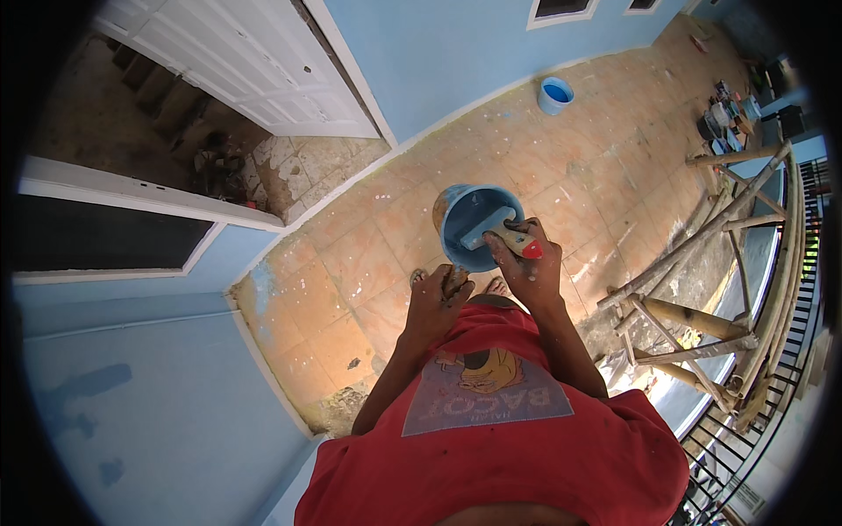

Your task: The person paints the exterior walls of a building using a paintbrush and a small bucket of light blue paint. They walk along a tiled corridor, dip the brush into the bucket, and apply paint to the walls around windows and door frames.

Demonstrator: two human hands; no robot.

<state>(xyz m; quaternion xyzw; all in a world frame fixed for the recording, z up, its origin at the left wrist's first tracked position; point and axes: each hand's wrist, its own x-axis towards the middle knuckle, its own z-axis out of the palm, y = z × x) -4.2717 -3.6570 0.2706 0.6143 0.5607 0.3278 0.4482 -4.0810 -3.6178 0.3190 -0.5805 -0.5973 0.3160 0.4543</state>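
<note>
A blue bucket (444,210) with a stained outer side is in front of my body, its mouth facing up and blue paint coating the inside. My left hand (431,302) is closed at the bucket's near left rim, with a brownish piece showing between thumb and fingers that I cannot make out. In my right hand (537,273) is a paintbrush (511,239) with a pale, red-tipped handle. Its wide, blue-coated head (484,230) lies over the bucket's mouth. How deep the paint stands is hidden.
Another blue bucket (554,95) stands on the tiled floor (351,254) by the light blue wall (447,61). A white door (254,61) stands ajar at upper left. Bamboo scaffolding (702,237) and a black railing (745,447) run along the right. Assorted items (726,118) lie at far right.
</note>
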